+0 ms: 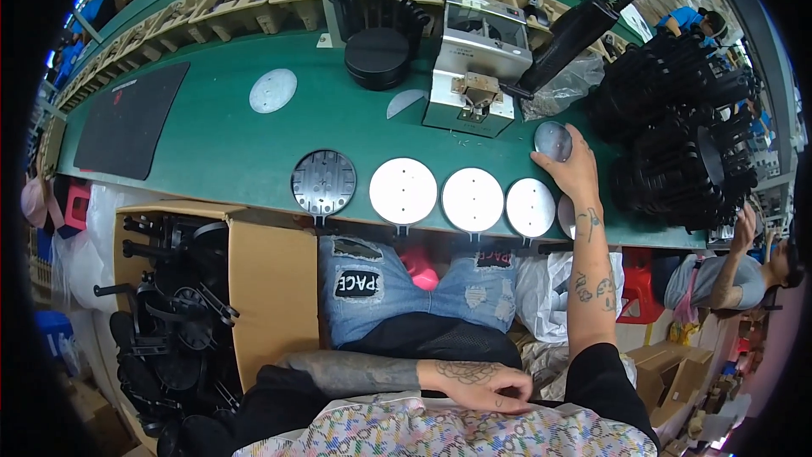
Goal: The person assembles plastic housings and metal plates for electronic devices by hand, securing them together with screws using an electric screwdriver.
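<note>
My right hand (573,171) reaches to the bench's right side, its thumb and fingers closed round the rim of a shiny round metal disc (552,141). Below it, along the near edge, silver round plates (403,191) with small holes lie in a row, each with a stub pointing towards me. Another plate (567,215) is partly covered by my right forearm. At the row's left end is a black ribbed round part (324,182). My left hand (482,384) rests empty across my lap, fingers loosely bent and a gap beside the thumb.
A silver boxy machine (478,59) stands behind, with a black corded power screwdriver (567,46) beside it. Black parts are stacked at right (677,135). A loose disc (273,90) and dark mat (131,123) lie left. An open carton (275,288) of black parts stands lower left.
</note>
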`<state>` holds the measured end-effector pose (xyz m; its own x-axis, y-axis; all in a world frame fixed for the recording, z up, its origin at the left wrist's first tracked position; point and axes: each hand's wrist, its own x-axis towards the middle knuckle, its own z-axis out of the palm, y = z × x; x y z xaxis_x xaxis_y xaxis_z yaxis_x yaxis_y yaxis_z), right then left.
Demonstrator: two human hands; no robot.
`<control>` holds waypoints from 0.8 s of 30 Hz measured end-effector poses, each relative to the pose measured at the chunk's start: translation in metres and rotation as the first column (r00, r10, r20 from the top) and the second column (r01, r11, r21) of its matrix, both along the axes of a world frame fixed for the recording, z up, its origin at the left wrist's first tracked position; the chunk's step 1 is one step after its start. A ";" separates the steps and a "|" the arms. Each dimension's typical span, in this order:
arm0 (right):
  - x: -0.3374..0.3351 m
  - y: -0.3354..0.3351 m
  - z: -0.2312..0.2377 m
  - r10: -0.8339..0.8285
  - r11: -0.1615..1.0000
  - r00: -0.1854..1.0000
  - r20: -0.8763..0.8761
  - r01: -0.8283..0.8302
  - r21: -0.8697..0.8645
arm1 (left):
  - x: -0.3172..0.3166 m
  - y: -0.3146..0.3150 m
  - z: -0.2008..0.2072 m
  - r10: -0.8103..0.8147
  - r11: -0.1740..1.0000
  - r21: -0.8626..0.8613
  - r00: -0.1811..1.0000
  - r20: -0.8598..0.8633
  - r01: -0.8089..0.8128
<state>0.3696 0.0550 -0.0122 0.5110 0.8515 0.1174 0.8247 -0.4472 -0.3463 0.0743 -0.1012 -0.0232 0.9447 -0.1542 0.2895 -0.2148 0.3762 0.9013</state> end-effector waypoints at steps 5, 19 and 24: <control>-0.001 -0.004 -0.001 0.002 0.994 1.000 0.002 -0.002 0.108 | -0.003 0.008 0.008 -0.037 0.996 -0.082 0.997 0.066 0.042; -0.183 -0.021 0.017 0.524 0.839 0.848 -0.085 -0.496 0.224 | -0.035 0.056 -0.001 -0.112 0.992 0.089 0.966 0.231 0.094; -0.221 0.012 0.014 0.702 0.712 0.700 -0.129 -0.682 0.169 | -0.132 0.137 0.010 0.427 0.893 0.099 0.896 0.124 -0.439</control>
